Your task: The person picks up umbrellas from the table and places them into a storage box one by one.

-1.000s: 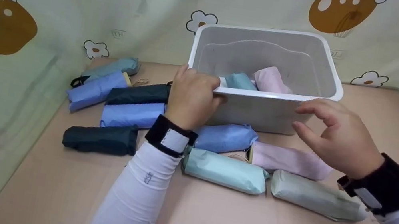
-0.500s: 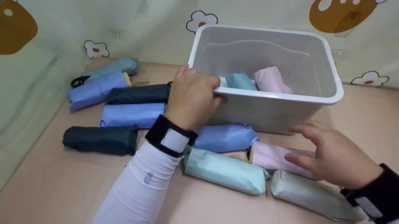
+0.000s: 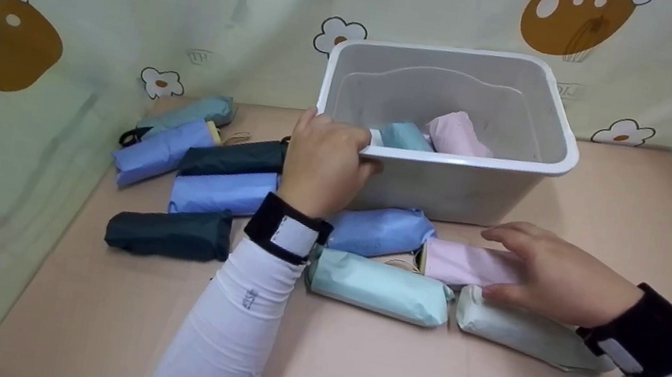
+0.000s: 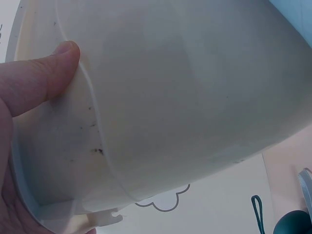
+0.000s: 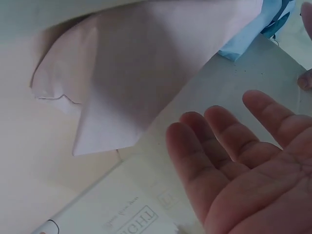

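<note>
My left hand (image 3: 326, 163) grips the front left rim of a white plastic bin (image 3: 445, 190), thumb on its outer wall in the left wrist view. Inside the bin lie a teal folded umbrella (image 3: 406, 137) and a pink folded umbrella (image 3: 457, 135). My right hand (image 3: 563, 278) hovers at the right end of another pink folded umbrella (image 3: 466, 265), partly hiding it. Its fingers (image 5: 187, 156) are spread and apart from the pink cloth in the right wrist view. Just in front lies a pale grey-green folded umbrella (image 3: 529, 337).
A blue umbrella (image 3: 380, 230) and a mint umbrella (image 3: 381, 288) lie before the bin. Several more blue, dark green and teal umbrellas, including a dark one (image 3: 168, 234), lie to the left. A patterned cloth wall (image 3: 255, 18) stands behind.
My right hand has come down from beside the bin's front right rim to the pink umbrella on the table. My left hand keeps its grip on the bin.
</note>
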### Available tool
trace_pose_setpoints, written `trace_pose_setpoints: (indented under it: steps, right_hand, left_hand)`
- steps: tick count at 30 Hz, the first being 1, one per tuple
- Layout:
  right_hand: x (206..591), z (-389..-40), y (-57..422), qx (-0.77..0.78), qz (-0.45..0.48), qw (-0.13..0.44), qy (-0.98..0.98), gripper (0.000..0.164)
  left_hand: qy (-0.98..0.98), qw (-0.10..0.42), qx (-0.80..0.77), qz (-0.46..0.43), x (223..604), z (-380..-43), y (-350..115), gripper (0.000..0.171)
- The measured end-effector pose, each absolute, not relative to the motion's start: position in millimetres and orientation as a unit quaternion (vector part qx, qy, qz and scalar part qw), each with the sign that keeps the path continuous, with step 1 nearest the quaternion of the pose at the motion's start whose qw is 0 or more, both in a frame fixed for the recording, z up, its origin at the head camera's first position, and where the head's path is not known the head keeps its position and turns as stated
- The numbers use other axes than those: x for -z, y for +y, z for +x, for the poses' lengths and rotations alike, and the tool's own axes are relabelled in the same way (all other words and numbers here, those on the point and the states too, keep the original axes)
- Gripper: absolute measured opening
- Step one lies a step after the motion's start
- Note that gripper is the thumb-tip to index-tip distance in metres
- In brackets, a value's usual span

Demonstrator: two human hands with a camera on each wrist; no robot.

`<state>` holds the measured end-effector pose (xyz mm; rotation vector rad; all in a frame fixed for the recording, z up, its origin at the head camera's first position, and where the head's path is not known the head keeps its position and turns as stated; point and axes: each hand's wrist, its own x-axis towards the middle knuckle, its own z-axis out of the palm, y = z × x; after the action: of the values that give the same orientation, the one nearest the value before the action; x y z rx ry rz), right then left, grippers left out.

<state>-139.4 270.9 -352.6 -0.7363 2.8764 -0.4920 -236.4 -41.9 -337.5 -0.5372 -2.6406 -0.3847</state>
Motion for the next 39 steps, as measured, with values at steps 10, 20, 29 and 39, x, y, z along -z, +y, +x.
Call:
trace_pose_setpoints:
  steps: [10, 20, 29, 39]
  right_hand:
    - [363, -137, 272, 0.158, -0.248, 0.082, 0.952, 0.073]
    - [367, -138, 275, 0.151, -0.252, 0.096, 0.951, 0.063]
    - [367, -136, 279, 0.153, -0.256, 0.125, 0.946, 0.074]
    - [368, -134, 276, 0.153, -0.238, 0.133, 0.950, 0.091]
  left_hand:
    - [-0.952, 0.200, 0.133, -0.190, 337, -236, -42, 0.024]
    - [-0.948, 0.210, 0.139, -0.194, 339, -236, -43, 0.025]
    - [-0.948, 0.211, 0.138, -0.195, 338, -236, -42, 0.026]
    - [-0.950, 0.206, 0.136, -0.191, 337, -235, -42, 0.025]
